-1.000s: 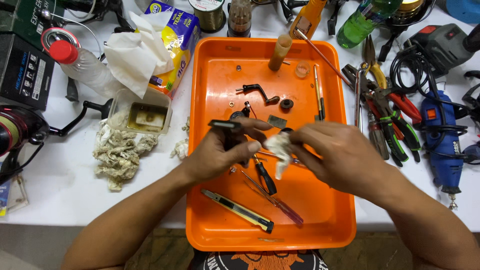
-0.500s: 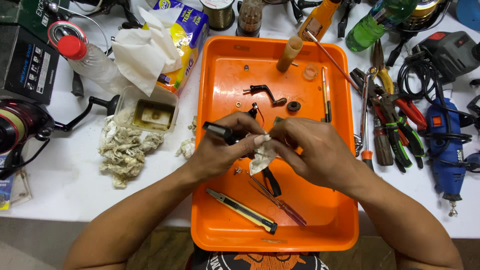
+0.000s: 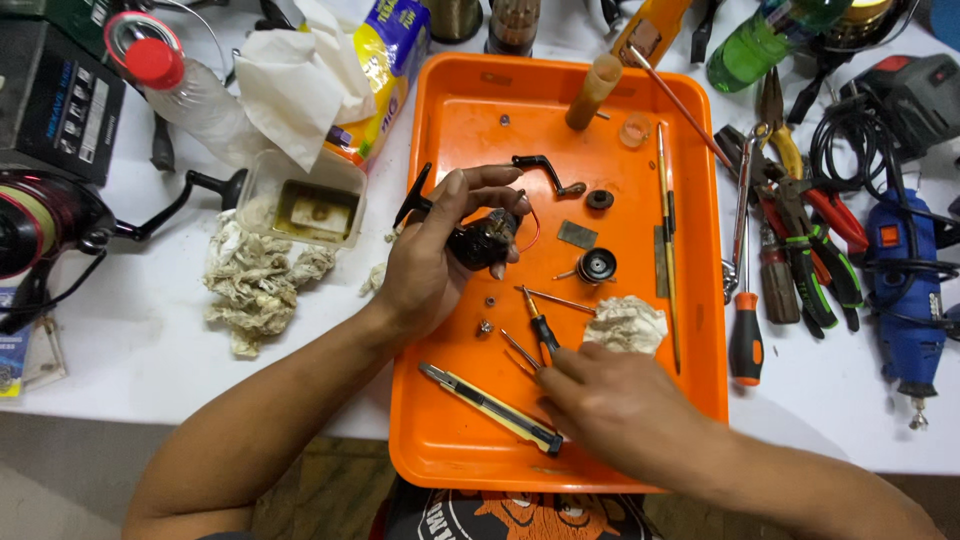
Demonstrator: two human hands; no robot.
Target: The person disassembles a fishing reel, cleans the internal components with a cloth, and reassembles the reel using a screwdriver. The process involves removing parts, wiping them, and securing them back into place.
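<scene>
Over the orange tray (image 3: pixel 450 440), the left hand (image 3: pixel 430 265) grips a dark reel body (image 3: pixel 483 240); the right hand (image 3: pixel 610 405), fingers loosely spread, touches a small screwdriver (image 3: pixel 541 332) near the tray's front edge.

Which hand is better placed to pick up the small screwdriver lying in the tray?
Right. The right hand lies with its fingers beside the small screwdriver in the orange tray, while the left hand is occupied holding the dark reel part.

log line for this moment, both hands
left hand: holds dark reel body above orange tray | right hand: open, fingers at small screwdriver | crumpled tissue: lying in tray
</scene>
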